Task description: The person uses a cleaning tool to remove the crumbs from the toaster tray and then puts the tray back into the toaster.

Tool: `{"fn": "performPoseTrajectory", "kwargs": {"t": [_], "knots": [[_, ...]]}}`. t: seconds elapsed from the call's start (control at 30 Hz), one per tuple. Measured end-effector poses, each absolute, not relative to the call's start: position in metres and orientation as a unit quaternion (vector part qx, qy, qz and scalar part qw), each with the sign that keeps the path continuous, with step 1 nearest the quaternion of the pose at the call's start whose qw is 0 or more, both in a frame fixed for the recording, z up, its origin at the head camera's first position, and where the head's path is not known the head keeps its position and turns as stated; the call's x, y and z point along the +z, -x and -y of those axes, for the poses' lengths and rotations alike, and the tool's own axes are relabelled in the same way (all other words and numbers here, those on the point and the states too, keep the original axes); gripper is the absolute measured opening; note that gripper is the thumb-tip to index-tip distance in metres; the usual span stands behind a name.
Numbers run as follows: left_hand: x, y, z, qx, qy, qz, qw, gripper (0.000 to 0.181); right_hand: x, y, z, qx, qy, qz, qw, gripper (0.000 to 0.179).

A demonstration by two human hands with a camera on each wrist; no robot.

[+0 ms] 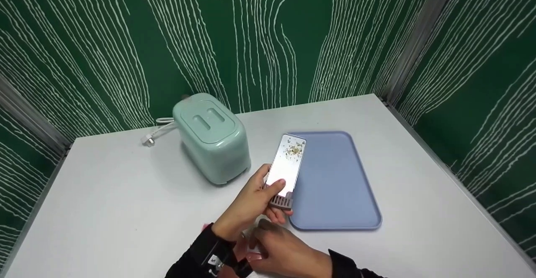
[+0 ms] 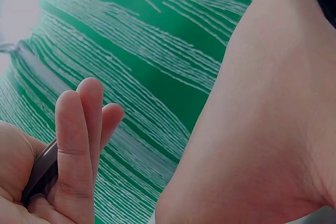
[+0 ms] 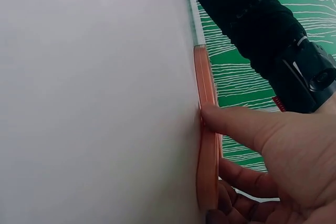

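My left hand grips a toaster crumb tray near its slotted end, thumb on top and fingers beneath. Golden crumbs lie scattered toward the tray's far end. Only the crumb tray's dark edge shows in the left wrist view, beside the fingers. Under the left wrist, my right hand pinches a flat pinkish-orange object at the table, thumb on its near face and fingers behind. The left forearm hides much of that object in the head view, and I cannot tell its kind.
A mint-green toaster with a lidded top stands left of the hands, its white cord and plug behind it. A blue serving tray lies to the right, partly overlapped by the crumb tray. Green walls with white lines border the white table.
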State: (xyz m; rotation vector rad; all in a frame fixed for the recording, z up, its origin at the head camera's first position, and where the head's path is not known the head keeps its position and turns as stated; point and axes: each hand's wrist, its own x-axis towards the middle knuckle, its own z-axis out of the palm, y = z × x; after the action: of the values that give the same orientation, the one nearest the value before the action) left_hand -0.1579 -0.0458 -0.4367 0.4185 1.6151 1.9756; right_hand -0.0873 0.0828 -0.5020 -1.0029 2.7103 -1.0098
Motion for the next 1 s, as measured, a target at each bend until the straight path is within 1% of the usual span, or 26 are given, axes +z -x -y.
{"fn": "performPoseTrajectory", "kwargs": {"t": [0.33, 0.5, 0.67, 0.83, 1.0], "knots": [[-0.437, 0.158, 0.046, 0.735, -0.153, -0.599, 0.278, 0.034, -0.495, 0.091, -0.087, -0.37, 0.321, -0.868, 0.08, 0.015], [-0.437, 0.159, 0.046, 0.732, -0.15, -0.602, 0.281, 0.034, -0.491, 0.095, -0.092, -0.375, 0.314, -0.863, 0.128, 0.021], [-0.437, 0.159, 0.046, 0.73, -0.153, -0.604, 0.282, 0.035, -0.49, 0.097, -0.096, -0.387, 0.324, -0.847, 0.169, 0.021], [-0.436, 0.159, 0.046, 0.729, -0.155, -0.603, 0.284, 0.034, -0.49, 0.096, -0.098, -0.373, 0.323, -0.855, 0.157, 0.019], [-0.436, 0.159, 0.046, 0.727, -0.157, -0.604, 0.287, 0.032, -0.488, 0.093, -0.097, -0.347, 0.28, -0.884, 0.142, 0.032]]}}
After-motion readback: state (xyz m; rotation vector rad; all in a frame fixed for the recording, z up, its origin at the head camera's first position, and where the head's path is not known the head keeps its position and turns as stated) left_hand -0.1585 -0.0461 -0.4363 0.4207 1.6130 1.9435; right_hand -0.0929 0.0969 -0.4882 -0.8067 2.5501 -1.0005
